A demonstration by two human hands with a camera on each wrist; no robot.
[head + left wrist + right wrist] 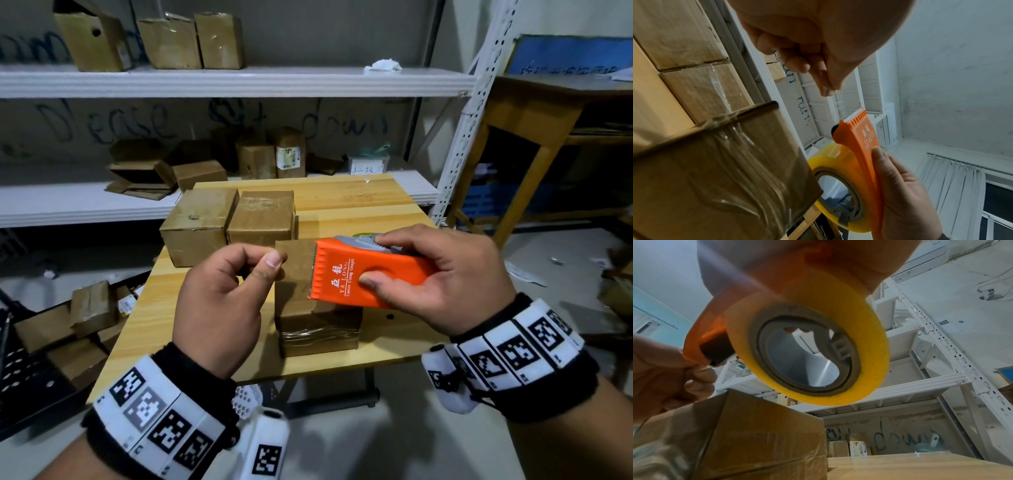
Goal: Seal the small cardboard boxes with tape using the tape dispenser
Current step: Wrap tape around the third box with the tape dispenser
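Observation:
A small cardboard box [318,325] wrapped in clear tape stands on the near part of the wooden table [342,205]. My right hand [373,260] grips the orange tape dispenser [339,274] just above the box top, thumb on its printed face. Its yellowish tape roll [869,337] hangs under my palm. My left hand [274,265] hovers at the box's upper left edge, just ahead of the dispenser's toothed blade [856,113]. Thumb and forefinger pinch together there, apparently on the clear tape end, which barely shows. The box [725,170] has glossy, wrinkled tape over its side.
Two more brown boxes [198,219] [262,216] sit side by side at the table's far left. A white metal shelf [239,80] behind it holds several cartons. Loose boxes [89,308] and a black perforated crate [27,377] lie on the floor at left. Another wooden table [534,113] stands at right.

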